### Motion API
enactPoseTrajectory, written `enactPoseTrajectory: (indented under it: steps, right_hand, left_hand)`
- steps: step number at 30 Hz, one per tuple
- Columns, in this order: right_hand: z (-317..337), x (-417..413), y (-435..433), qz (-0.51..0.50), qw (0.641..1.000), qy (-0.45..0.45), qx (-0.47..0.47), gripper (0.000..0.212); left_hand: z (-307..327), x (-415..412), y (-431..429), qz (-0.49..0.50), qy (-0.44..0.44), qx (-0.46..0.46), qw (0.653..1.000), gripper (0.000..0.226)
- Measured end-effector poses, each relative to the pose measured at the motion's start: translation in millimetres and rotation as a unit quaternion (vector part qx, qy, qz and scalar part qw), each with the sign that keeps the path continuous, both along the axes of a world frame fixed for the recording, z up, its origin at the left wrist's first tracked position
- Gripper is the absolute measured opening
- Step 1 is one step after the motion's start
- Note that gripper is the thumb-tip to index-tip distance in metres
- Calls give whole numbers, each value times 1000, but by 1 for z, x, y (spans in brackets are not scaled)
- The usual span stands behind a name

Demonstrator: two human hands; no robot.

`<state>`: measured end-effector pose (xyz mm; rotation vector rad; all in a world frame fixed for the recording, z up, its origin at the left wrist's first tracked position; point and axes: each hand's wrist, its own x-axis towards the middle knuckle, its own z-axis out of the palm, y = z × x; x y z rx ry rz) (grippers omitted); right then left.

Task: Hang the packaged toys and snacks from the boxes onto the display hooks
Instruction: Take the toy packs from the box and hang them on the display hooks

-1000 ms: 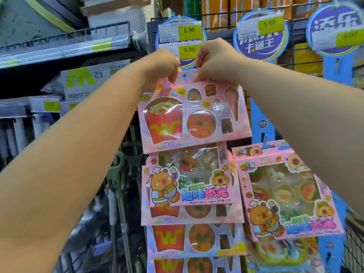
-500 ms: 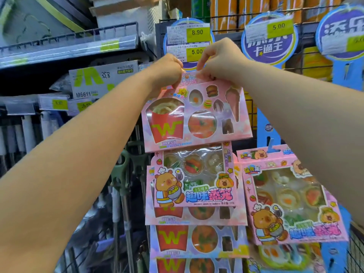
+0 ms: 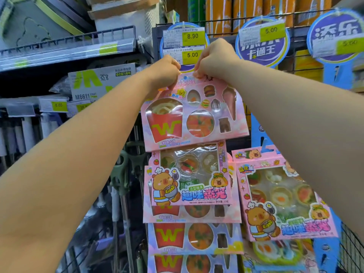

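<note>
A pink fast-food candy pack (image 3: 194, 113) with a red fries carton and a "W" on it is held up at the top of a hanging strip. My left hand (image 3: 164, 72) pinches its top left corner and my right hand (image 3: 215, 59) pinches its top middle, just under the price tags. The hook itself is hidden behind my fingers. Below it hangs a pink steamer-basket candy pack (image 3: 190, 177), then more fast-food packs (image 3: 194, 238). Another steamer-basket pack (image 3: 283, 200) hangs to the right.
Yellow price tags 8.90 and 5.00 (image 3: 192, 45) sit on a round blue sign above the strip. More blue signs (image 3: 263, 44) hang to the right on a wire rack. Left are shelf rails (image 3: 67, 52), a mop box (image 3: 102, 81) and mop handles (image 3: 120, 174).
Both hands have drawn closer together at the pack's top edge and the pack has lifted slightly toward the price tags; the view has shifted a little.
</note>
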<state>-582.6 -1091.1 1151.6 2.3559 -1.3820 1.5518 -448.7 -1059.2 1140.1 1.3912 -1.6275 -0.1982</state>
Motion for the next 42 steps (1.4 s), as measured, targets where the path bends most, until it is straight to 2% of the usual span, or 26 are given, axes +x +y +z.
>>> enactPoseTrajectory:
  steps: [6,10,13,17,21,24,26,28,31,34,37,42]
  right_hand:
    - [8,7,1,-2,1000,6,12,24]
    - [10,0,0,-12,999,-32,14,18]
    - [9,0,2,-14,999,-23,24,11]
    - [9,2,0,-29,998,-7,54,25]
    - [7,3,-2,-38,997,-11,70,22]
    - [2,4,-5,-41,996,-16,71,21]
    - [-5,6,-2,-40,997,-22,55,6]
    - [-14,6,1,-45,998,-19,45,18]
    - [-30,11,15,-111,994,18,13,23]
    - [-48,19,37,-175,979,67,-74,29]
    - [-77,37,66,-115,980,91,-134,27]
    - [-154,94,112,21,973,176,-148,28]
  left_hand:
    - [4,4,-2,9,-40,-18,999,46]
    - [3,-2,-3,15,-49,-41,998,51]
    - [2,-4,-1,16,-48,-46,998,54]
    - [-1,-7,-2,10,-53,-43,998,54]
    - [-3,-4,-11,19,-74,-55,996,51]
    - [-13,-1,-15,79,-132,-120,981,42]
    - [-19,-1,-13,134,-167,-206,955,45]
    - [-20,2,-5,151,-136,-257,945,45]
    - [-24,14,13,156,-110,-218,957,55]
    - [-45,27,28,191,-126,-157,961,43]
    - [-71,39,43,217,-116,-138,959,30]
    - [-136,64,99,267,-125,-48,954,15]
